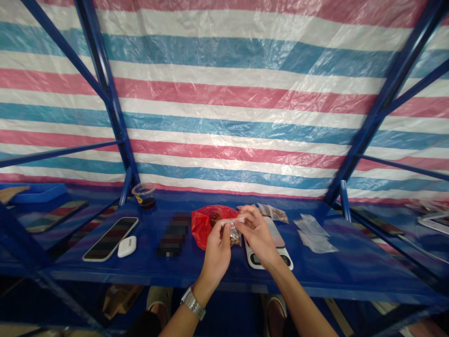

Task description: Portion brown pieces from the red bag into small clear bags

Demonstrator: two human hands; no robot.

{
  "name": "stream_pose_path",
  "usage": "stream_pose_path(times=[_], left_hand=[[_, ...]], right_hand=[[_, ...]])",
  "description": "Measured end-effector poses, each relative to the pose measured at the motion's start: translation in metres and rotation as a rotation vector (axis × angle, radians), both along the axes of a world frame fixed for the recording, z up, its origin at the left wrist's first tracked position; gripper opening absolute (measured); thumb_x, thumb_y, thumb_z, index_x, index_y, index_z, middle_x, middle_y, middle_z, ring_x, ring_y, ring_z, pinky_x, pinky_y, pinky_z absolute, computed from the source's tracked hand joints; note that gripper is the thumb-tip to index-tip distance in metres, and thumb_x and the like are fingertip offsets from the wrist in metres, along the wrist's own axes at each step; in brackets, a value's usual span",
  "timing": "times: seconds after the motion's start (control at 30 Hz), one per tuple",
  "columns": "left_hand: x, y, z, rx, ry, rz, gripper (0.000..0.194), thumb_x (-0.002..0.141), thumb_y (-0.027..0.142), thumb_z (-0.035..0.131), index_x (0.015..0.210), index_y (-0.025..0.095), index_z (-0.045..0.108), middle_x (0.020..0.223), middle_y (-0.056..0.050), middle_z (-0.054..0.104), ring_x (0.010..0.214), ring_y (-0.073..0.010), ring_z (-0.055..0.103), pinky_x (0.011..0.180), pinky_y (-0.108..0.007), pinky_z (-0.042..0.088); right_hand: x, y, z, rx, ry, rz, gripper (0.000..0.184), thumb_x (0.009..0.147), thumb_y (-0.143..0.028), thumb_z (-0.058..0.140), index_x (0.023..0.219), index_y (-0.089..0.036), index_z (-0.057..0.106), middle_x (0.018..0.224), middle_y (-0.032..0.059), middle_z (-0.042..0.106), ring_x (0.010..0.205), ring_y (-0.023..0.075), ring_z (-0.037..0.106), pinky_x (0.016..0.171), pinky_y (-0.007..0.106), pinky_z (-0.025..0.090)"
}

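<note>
Closest to the camera, a steel wristwatch [192, 303] sat on the left wrist. Pinching with closed fingers, the left hand [217, 262] and right hand [257, 236] gripped a small clear plastic bag [231, 232] of brown pieces, held against a red plastic bag [203, 229], just beside a digital scale [268, 248] on the blue worktop [336, 267].

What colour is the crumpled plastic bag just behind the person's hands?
The crumpled plastic bag is bright red, as the head view shows.

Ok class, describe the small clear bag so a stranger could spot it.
On the blue shelf, find the red plastic bag. In front of it, the left hand and right hand pinch a small clear bag; unlike the flat clear bags nearby, it holds brown bits.
</note>
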State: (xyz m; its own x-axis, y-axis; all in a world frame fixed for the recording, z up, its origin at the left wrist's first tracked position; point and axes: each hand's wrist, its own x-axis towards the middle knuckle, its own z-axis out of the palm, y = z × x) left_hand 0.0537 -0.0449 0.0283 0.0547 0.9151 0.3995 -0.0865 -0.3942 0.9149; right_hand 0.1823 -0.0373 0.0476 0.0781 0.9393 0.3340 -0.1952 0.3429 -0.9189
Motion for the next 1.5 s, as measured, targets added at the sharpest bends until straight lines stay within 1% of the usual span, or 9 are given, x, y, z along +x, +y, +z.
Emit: stream_pose_path(times=[0.13, 0.4, 0.63, 0.8, 0.97, 1.2, 1.3, 1.4, 1.5], left_hand=[[-0.001, 0.000, 0.000, 0.011, -0.010, -0.012, 0.035, 0.100, 0.050, 0.053, 0.108, 0.019, 0.068, 0.112, -0.010, 0.076, 0.102, -0.0241, 0.071, 0.095, -0.037, 0.055], [0.001, -0.002, -0.002, 0.016, 0.040, 0.003, 0.030, 0.101, 0.045, 0.053, 0.106, 0.019, 0.067, 0.110, -0.009, 0.075, 0.098, -0.0217, 0.070, 0.091, -0.033, 0.054], [0.001, -0.001, 0.001, 0.028, -0.013, 0.114, 0.025, 0.097, 0.044, 0.060, 0.097, 0.020, 0.064, 0.092, -0.004, 0.070, 0.088, -0.0188, 0.068, 0.082, -0.028, 0.053], [-0.003, 0.002, 0.003, -0.019, -0.089, 0.017, 0.026, 0.092, 0.045, 0.067, 0.088, 0.019, 0.064, 0.085, -0.002, 0.069, 0.084, -0.0177, 0.068, 0.079, -0.027, 0.053], [-0.010, 0.001, 0.006, -0.119, -0.070, -0.117, 0.032, 0.092, 0.050, 0.064, 0.086, 0.019, 0.067, 0.083, -0.003, 0.074, 0.086, -0.0212, 0.071, 0.081, -0.031, 0.055], [-0.021, 0.005, 0.004, -0.016, 0.090, 0.087, 0.028, 0.091, 0.043, 0.063, 0.077, 0.019, 0.070, 0.084, -0.005, 0.076, 0.084, -0.0225, 0.071, 0.081, -0.033, 0.055], [-0.018, 0.005, 0.001, 0.038, 0.110, 0.141, 0.030, 0.095, 0.043, 0.059, 0.108, 0.021, 0.075, 0.113, -0.009, 0.076, 0.104, -0.0240, 0.070, 0.094, -0.037, 0.054], [-0.014, 0.004, 0.000, 0.061, 0.128, 0.198, 0.038, 0.098, 0.043, 0.057, 0.129, 0.023, 0.068, 0.125, -0.011, 0.071, 0.112, -0.0233, 0.068, 0.102, -0.039, 0.051], [-0.017, 0.002, 0.002, 0.092, 0.159, 0.215, 0.034, 0.099, 0.040, 0.056, 0.125, 0.024, 0.070, 0.127, -0.010, 0.071, 0.119, -0.0244, 0.066, 0.109, -0.041, 0.047]], right_hand=[[-0.002, -0.001, -0.003, 0.006, -0.050, 0.042, 0.051, 0.078, -0.041, 0.083, 0.118, -0.027, 0.054, 0.089, -0.0009, 0.071, 0.080, 0.0175, 0.066, 0.076, 0.029, 0.050], [-0.007, 0.001, -0.004, 0.056, -0.055, -0.058, 0.040, 0.078, -0.039, 0.081, 0.106, -0.027, 0.055, 0.081, -0.0031, 0.066, 0.073, 0.0162, 0.061, 0.069, 0.028, 0.047], [-0.009, -0.002, 0.000, 0.044, -0.102, -0.060, 0.039, 0.081, -0.039, 0.079, 0.111, -0.026, 0.057, 0.081, -0.0034, 0.065, 0.075, 0.0168, 0.061, 0.074, 0.029, 0.047], [-0.008, -0.005, 0.002, 0.021, -0.118, -0.024, 0.043, 0.081, -0.042, 0.078, 0.116, -0.026, 0.059, 0.088, -0.0010, 0.069, 0.082, 0.0186, 0.065, 0.080, 0.031, 0.050], [-0.004, -0.006, 0.005, -0.001, -0.072, -0.050, 0.043, 0.075, -0.040, 0.084, 0.105, -0.026, 0.057, 0.078, -0.0044, 0.066, 0.072, 0.0162, 0.063, 0.070, 0.028, 0.048], [-0.002, -0.006, 0.004, -0.055, -0.100, 0.064, 0.053, 0.070, -0.040, 0.087, 0.114, -0.026, 0.061, 0.074, -0.0034, 0.072, 0.072, 0.0204, 0.068, 0.074, 0.034, 0.053], [0.023, 0.005, 0.007, -0.018, -0.193, -0.159, 0.048, 0.070, -0.040, 0.084, 0.110, -0.023, 0.065, 0.075, 0.0006, 0.073, 0.071, 0.0227, 0.069, 0.073, 0.037, 0.055], [0.067, 0.023, 0.010, 0.047, -0.284, -0.692, 0.039, 0.076, -0.044, 0.074, 0.105, -0.020, 0.066, 0.086, 0.0075, 0.074, 0.074, 0.0244, 0.070, 0.073, 0.037, 0.054], [0.111, 0.040, 0.001, 0.039, -0.459, -1.149, 0.032, 0.085, -0.039, 0.060, 0.108, -0.018, 0.067, 0.102, 0.0147, 0.075, 0.087, 0.0270, 0.071, 0.082, 0.039, 0.053]])
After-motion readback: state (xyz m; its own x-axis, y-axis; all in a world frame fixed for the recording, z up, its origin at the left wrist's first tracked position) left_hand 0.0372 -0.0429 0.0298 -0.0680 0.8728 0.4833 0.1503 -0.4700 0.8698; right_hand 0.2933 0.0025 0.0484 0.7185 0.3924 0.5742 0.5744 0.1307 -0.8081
